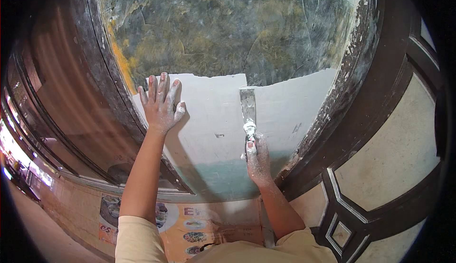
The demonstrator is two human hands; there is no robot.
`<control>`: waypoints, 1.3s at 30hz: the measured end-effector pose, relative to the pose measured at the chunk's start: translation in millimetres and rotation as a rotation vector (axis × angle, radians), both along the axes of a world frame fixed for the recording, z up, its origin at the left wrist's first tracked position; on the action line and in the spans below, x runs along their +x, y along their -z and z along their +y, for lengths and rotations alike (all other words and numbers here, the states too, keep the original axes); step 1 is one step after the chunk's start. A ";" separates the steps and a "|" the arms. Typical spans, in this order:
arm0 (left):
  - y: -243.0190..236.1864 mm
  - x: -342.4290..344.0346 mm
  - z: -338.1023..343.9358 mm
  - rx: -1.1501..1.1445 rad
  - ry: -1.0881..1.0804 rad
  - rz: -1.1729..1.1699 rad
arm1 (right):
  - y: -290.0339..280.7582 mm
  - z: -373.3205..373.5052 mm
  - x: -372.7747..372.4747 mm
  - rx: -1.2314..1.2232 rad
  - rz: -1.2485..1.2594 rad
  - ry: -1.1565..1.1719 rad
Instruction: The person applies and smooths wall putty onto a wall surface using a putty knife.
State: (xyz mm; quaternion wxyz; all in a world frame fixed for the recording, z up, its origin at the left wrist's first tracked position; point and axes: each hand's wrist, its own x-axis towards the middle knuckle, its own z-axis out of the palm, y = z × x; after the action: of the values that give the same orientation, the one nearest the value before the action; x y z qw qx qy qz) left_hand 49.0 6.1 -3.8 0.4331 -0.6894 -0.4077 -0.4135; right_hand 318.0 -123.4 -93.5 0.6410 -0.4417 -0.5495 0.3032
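Observation:
My right hand [259,157] is wrapped round the handle of a putty knife [248,105], its metal blade pointing up and its tip at the ragged edge where the paint layer ends. White paste clings to the base of the blade. My left hand [161,104], dusted white, lies flat with fingers spread on the wall's white area [213,106], fingertips near the same edge. Above that edge the wall shows a mottled grey, green and yellow surface [213,30]. Below the white runs a teal band [223,177].
Worn dark frames [349,68] flank the wall on both sides. A dark panelled door [389,144] with pale insets stands at the right, a brown glazed panel [80,96] at the left. A printed orange sheet [190,225] lies on the floor below.

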 end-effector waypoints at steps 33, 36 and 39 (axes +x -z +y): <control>-0.1 -0.9 -0.3 0.023 -0.005 0.020 | 3.3 15.2 -15.9 -0.021 -0.002 0.069; 0.0 -0.3 -2.2 -0.011 -0.005 0.023 | -2.6 13.2 -16.4 -0.037 -0.052 0.109; -3.1 -0.9 -2.9 0.019 -0.007 0.025 | -30.3 15.6 -21.8 0.061 -0.060 0.112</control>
State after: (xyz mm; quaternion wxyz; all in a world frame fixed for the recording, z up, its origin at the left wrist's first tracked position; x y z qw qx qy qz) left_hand 48.0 3.3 -0.8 0.4463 -0.6888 -0.4009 -0.4072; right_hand 296.2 -107.7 -63.2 0.6535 -0.4610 -0.5517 0.2368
